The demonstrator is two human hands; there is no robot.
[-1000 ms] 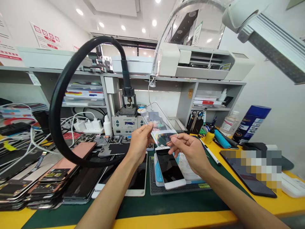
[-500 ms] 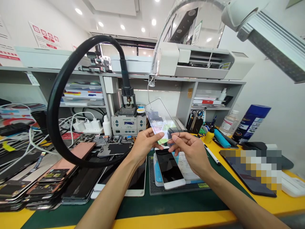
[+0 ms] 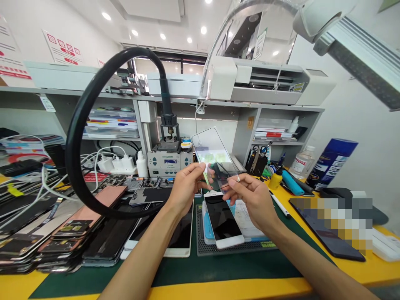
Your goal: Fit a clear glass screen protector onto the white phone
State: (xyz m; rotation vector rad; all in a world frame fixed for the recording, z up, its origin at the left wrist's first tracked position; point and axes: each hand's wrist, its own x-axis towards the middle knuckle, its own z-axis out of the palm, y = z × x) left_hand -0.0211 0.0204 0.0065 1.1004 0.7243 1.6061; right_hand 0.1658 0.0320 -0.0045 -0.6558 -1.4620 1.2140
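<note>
Held up before me is a clear, thin-edged phone screen protector (image 3: 213,146), tilted, with the room showing through it. My left hand (image 3: 185,183) pinches its lower left edge, thumb against the rim. At its lower right corner, my right hand (image 3: 256,198) grips it between thumb and fingers. Just below the hands lies a white phone (image 3: 223,218) with a dark screen facing up. It rests on a clear and blue plastic case (image 3: 250,221), which sits on a grey perforated mat (image 3: 201,246).
Stacks of phone parts (image 3: 62,233) fill the left side, with a thick black hose (image 3: 73,125) looping above them. A soldering station (image 3: 170,164) stands behind. To the right are a dark tablet (image 3: 325,229), a yellow bottle (image 3: 275,180) and a blue spray can (image 3: 333,162).
The screen protector has turned slightly in the hands and shifted a little right. My left thumb has moved from its face to its edge. The view has shifted slightly.
</note>
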